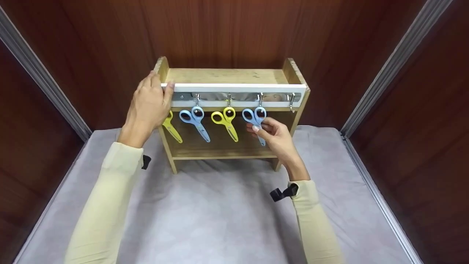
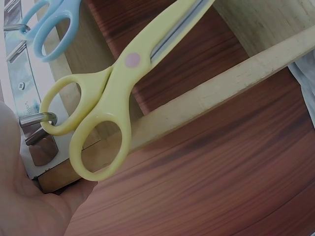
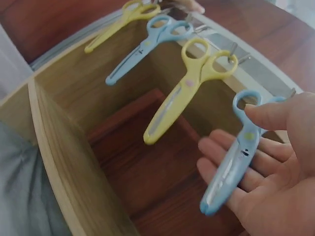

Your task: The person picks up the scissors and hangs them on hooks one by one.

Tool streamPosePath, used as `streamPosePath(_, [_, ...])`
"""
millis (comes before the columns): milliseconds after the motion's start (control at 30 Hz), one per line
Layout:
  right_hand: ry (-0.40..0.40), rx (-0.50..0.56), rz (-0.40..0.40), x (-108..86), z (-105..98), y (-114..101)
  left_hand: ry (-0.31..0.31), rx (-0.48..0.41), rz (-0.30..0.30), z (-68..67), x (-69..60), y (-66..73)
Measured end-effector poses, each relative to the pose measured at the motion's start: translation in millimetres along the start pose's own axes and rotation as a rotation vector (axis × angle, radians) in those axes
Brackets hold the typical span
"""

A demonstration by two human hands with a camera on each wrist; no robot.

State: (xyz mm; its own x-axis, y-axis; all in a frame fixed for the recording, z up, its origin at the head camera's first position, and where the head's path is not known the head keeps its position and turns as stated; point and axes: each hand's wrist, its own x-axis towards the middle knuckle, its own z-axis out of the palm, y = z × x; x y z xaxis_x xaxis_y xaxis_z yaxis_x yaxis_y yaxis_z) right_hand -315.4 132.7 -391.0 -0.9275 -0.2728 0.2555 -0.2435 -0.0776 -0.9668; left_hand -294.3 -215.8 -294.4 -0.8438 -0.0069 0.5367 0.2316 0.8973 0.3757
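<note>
A wooden shelf (image 1: 227, 76) bears a white hook rail (image 1: 227, 88) along its front. My left hand (image 1: 148, 102) grips the left front corner, its thumb over the rail's end. From the hooks hang yellow scissors (image 2: 128, 73) nearest that hand, blue scissors (image 1: 198, 123), yellow scissors (image 1: 228, 123) and, farther right, blue scissors (image 3: 231, 162). My right hand (image 1: 276, 137) pinches these last ones near the pivot, thumb in front and fingers behind. One of their loops is around a hook; the right wrist view partly hides that loop behind the thumb.
The rightmost hook (image 1: 292, 101) carries no scissors. A grey cloth (image 1: 212, 212) covers the surface under the shelf. Brown wood-grain panels (image 1: 227, 33) stand behind and at both sides, with metal rails (image 1: 381, 69) at their joins.
</note>
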Motion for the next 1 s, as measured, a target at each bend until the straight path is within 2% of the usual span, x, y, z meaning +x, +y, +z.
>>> streamPosePath(167, [0.068,-0.147,0.02,-7.3,-10.7,5.1,-0.022,0.004,-0.021,0.1,0.3,-0.5])
streamPosePath(333, [0.103,-0.204,0.023,-17.3,-22.8,12.7,-0.019,0.003,-0.022,0.1,0.8,0.1])
streamPosePath(633, [0.139,-0.254,0.046,-40.5,-43.0,31.2,-0.032,0.011,-0.024,0.4,-0.2,-0.4])
streamPosePath(833, [0.134,-0.378,0.051,-56.1,-53.8,48.5,-0.046,0.008,-0.024,-1.4,-1.1,-0.1])
streamPosePath(1000, [0.134,-0.502,0.078,-71.4,-65.8,66.4,-0.009,-0.001,0.007,-0.7,-0.2,0.4])
